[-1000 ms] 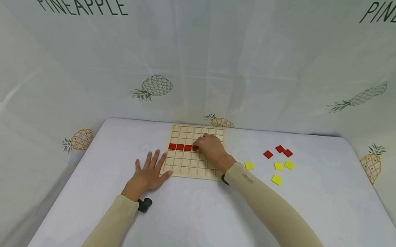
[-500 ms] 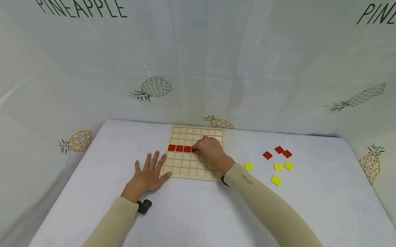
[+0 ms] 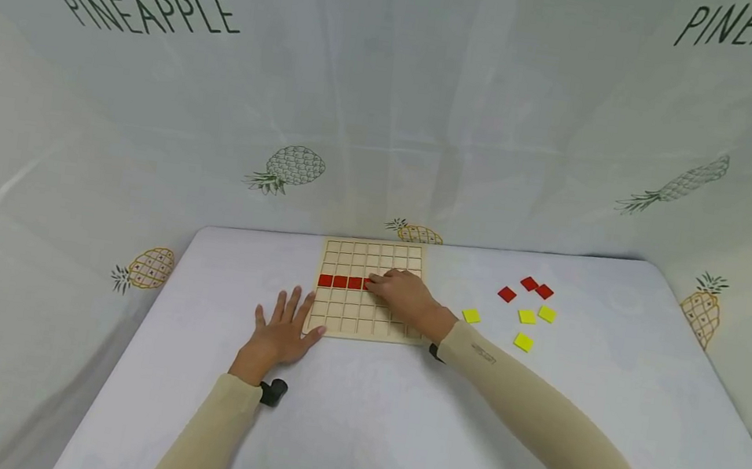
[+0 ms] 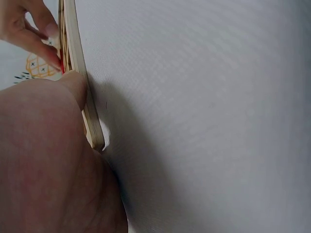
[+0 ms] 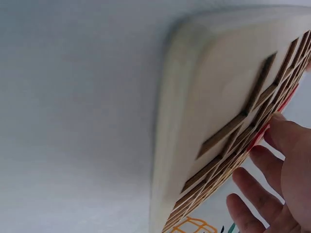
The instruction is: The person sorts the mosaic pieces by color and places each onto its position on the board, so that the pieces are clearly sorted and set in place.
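A square wooden grid board (image 3: 363,329) lies flat on the table. Several red square tiles (image 3: 339,282) form a row from its left side. My right hand (image 3: 404,295) is over the board, its fingertips touching the rightmost tile of that row (image 3: 368,284), which sits level with the others. In the right wrist view the thumb (image 5: 286,131) and index finger stand apart at a red tile (image 5: 257,138). My left hand (image 3: 279,337) lies spread on the table, its thumb (image 4: 75,87) against the board's lower left corner.
To the right of the board lie loose red tiles (image 3: 507,294) and several yellow tiles (image 3: 523,342) on the white table (image 3: 349,437). One yellow tile (image 3: 471,315) is close to the right forearm. A pineapple-print curtain (image 3: 366,91) hangs behind the table.
My right hand has lowered and flattened, shifting slightly right; the rightmost red tile, tilted half a second ago, now lies in line with the row. The left hand has stayed put.
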Available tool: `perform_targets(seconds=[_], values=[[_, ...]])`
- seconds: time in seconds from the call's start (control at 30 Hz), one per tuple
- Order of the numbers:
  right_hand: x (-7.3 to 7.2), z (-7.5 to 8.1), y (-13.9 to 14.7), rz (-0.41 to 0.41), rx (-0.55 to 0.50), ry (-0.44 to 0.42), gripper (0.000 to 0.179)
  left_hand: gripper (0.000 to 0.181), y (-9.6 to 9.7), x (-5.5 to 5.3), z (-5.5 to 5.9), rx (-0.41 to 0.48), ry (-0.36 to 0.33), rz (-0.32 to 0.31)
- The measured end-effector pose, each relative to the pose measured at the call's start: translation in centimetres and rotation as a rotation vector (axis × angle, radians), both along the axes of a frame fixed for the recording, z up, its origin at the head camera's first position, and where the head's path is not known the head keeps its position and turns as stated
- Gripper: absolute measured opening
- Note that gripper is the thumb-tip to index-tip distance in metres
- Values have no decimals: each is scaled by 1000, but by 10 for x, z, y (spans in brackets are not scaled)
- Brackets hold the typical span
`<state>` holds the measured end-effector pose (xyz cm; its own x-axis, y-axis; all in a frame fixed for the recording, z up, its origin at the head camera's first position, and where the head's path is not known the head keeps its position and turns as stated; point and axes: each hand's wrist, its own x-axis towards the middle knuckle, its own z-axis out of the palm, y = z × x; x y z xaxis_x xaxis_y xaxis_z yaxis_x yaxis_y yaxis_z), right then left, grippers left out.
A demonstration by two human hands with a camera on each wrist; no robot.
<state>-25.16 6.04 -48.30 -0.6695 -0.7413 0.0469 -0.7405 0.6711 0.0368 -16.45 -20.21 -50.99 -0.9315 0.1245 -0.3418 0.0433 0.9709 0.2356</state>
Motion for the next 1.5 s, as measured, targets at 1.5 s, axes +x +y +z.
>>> perform_targets(seconds=[1.5], values=[[22, -1, 209, -277, -143, 101, 46, 83, 1, 2, 6, 34, -26, -1]])
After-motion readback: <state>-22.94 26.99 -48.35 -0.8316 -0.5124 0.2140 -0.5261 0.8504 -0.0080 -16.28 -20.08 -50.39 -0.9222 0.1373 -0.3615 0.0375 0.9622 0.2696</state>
